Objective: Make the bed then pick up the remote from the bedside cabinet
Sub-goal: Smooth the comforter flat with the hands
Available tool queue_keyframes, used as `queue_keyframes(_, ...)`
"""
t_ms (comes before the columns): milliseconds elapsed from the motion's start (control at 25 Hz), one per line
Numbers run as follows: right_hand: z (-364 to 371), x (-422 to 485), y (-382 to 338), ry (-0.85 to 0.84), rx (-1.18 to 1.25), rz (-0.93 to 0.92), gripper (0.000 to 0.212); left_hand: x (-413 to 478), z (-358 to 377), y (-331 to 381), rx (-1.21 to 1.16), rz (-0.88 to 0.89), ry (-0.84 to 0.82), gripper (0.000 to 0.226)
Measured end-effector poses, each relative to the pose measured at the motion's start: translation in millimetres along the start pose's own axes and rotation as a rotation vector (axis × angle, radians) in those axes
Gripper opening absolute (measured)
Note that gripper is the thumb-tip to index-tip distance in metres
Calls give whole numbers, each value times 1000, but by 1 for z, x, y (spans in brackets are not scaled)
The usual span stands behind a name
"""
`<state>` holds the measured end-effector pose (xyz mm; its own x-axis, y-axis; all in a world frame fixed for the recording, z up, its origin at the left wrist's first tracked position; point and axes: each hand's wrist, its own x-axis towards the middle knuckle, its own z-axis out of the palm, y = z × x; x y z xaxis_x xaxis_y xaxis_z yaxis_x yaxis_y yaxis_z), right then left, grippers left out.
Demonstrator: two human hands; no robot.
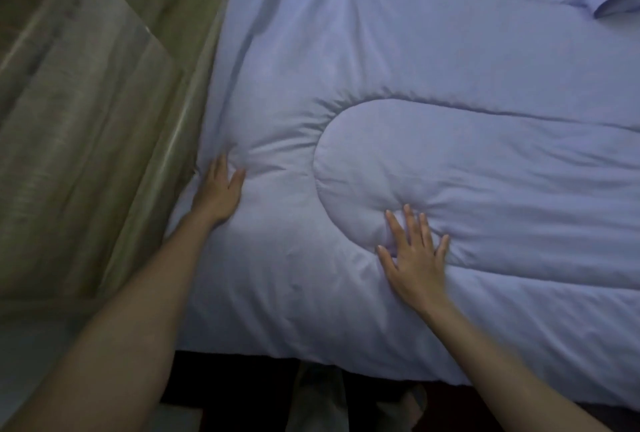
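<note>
Pale blue quilt [450, 61] beneath flat, unclenched palms: left hand [218, 193] at its edge, right hand [415, 260] further in.

Your view is dim, bluish and soft throughout. The quilt [450, 68] is the brightest part, with shadow in its creases. At 6 o'clock below it all goes black. The curtain [69, 120] at 9 o'clock is smeared.

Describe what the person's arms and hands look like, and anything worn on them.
Both arms are bare: the left forearm and right forearm show no sleeve up to the frame edge. The left hand and right hand wear no glove, and no ring, watch or bracelet shows. The dim light hides finer detail.
</note>
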<state>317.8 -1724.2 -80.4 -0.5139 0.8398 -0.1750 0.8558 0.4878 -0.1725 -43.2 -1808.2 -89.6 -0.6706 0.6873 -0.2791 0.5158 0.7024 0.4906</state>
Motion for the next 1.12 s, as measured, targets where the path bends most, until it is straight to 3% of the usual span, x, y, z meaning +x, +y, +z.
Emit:
queue_keyframes(120,5,-3,1,31,-22,0,66,-7,20,-48,-437,-258,-77,80)
queue_keyframes(240,1,-3,-4,66,-32,-7,66,-7,14,-71,-384,-399,-188,51)
queue_keyframes(320,-4,8,-14,114,-9,-37,65,-17,10,-50,-246,-440,30,38)
queue_keyframes(360,-5,17,-24,141,16,-62,65,-30,11,-27,-234,-400,179,39)
queue_keyframes(440,-5,36,-48,149,64,-127,63,-56,22,20,-124,-149,353,48)
queue_keyframes(600,8,46,-42,113,-48,-198,59,-113,80,88,290,438,239,57)
queue_keyframes(680,11,35,5,131,-68,-71,59,-131,104,107,338,553,142,61)
queue_keyframes(760,6,13,66,142,-66,105,61,-134,113,108,376,555,127,62)
queue_keyframes(880,-8,-28,155,115,-42,336,65,-125,103,81,409,368,168,65)
queue_keyframes(1040,-48,-14,201,167,218,959,67,-138,76,25,403,61,231,65)
queue_keyframes(1080,-57,7,189,195,265,977,65,-143,73,17,369,-51,242,65)
queue_keyframes(1120,-63,30,170,217,291,882,64,-145,71,13,292,-201,257,65)
